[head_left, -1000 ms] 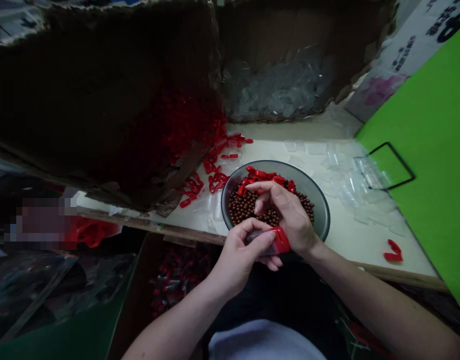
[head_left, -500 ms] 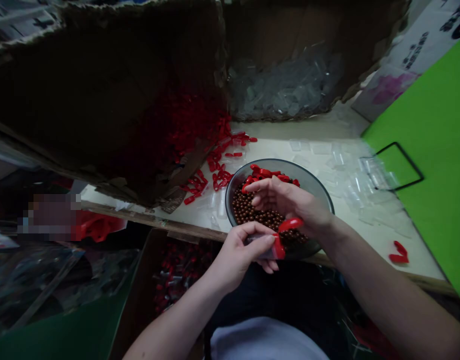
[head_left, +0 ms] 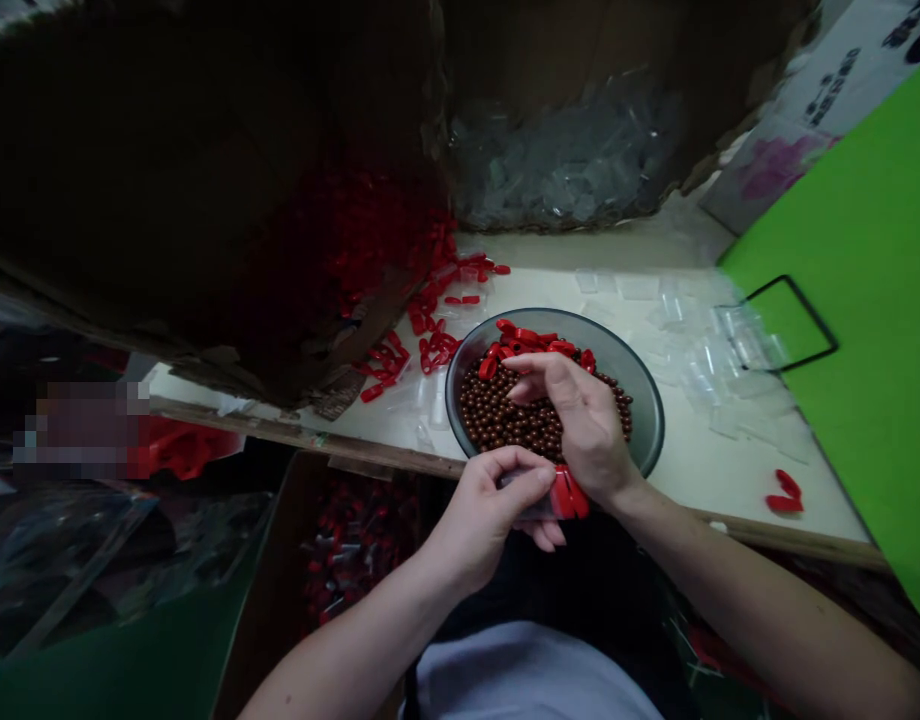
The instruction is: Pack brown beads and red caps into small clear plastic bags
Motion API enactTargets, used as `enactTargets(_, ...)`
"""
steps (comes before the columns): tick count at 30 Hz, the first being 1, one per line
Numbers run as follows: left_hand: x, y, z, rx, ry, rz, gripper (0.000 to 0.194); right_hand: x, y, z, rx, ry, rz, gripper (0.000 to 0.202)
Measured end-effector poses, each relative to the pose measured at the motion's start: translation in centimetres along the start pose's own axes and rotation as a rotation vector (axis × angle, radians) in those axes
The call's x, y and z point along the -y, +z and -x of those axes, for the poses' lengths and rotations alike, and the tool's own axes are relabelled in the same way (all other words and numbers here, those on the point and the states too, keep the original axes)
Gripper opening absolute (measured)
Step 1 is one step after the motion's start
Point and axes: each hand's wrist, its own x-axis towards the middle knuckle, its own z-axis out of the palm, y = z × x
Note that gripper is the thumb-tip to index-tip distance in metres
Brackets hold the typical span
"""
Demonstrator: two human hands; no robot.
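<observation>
My left hand [head_left: 490,505] gripped the tube [head_left: 533,511] by its clear body, likely leaving the cap [head_left: 569,494] free | right hand [head_left: 589,432] loosely curled, any grip hidden | tube near bowl [head_left: 650,440], apparently keeping beads [head_left: 497,412] handy

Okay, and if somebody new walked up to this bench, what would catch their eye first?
Probably the grey bowl in the middle, with brown beads in it and red caps heaped toward its far side. Next, the bright green panel slanting along the right, and the red pieces spilling from the dark cardboard box on the left. Just over the bowl's near edge, the left hand grips a clear, red-capped container.
</observation>
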Motion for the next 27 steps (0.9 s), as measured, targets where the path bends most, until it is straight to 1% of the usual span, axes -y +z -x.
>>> enactTargets(2,0.2,0.5,0.3,-0.034,0.008,0.032,0.027,0.4,-0.2,0.2,-0.117,-0.078,0.05,0.038)
enactTargets(4,0.2,0.9,0.4,-0.052,0.022,0.044,0.027,1.1,-0.4,0.4,-0.193,-0.135,0.081,0.036)
enactTargets(6,0.1,1.3,0.4,-0.057,0.047,0.054,0.026,1.7,-0.6,0.5,-0.243,-0.147,0.082,0.034)
enactTargets(7,0.1,1.4,0.3,-0.062,0.062,0.059,0.026,1.8,-0.7,0.7,-0.25,-0.128,0.063,0.034)
enactTargets(9,0.1,1.6,0.1,-0.065,0.083,0.065,0.025,1.8,-0.8,1.0,-0.194,-0.032,-0.019,0.035)
enactTargets(12,0.1,1.6,-0.1,-0.046,0.066,0.04,0.027,1.0,-1.0,1.5,-0.012,0.16,-0.202,0.038)
enactTargets(14,0.0,1.6,0.0,-0.024,0.042,-0.003,0.029,0.5,-1.1,1.7,0.098,0.256,-0.315,0.041)
enactTargets(17,-0.7,1.6,0.5,0.008,0.018,-0.079,0.03,0.8,-1.4,1.8,0.201,0.325,-0.378,0.042)
enactTargets(20,-1.7,2.1,1.4,0.051,-0.016,-0.139,0.029,2.4,-1.7,2.0,0.234,0.34,-0.338,0.042)
enactTargets(21,-1.9,2.3,1.6,0.049,-0.018,-0.15,0.029,2.8,-1.7,2.1,0.225,0.331,-0.318,0.042)
enactTargets(23,-2.0,2.7,1.9,0.007,0.001,-0.162,0.029,3.3,-1.6,2.3,0.144,0.277,-0.274,0.041)
enactTargets(25,-1.5,2.8,1.8,-0.063,0.042,-0.158,0.03,2.9,-1.3,2.4,0.037,0.221,-0.249,0.039)
enactTargets(27,-0.8,2.5,1.4,-0.112,0.072,-0.148,0.03,1.9,-0.8,2.4,-0.023,0.217,-0.27,0.038)
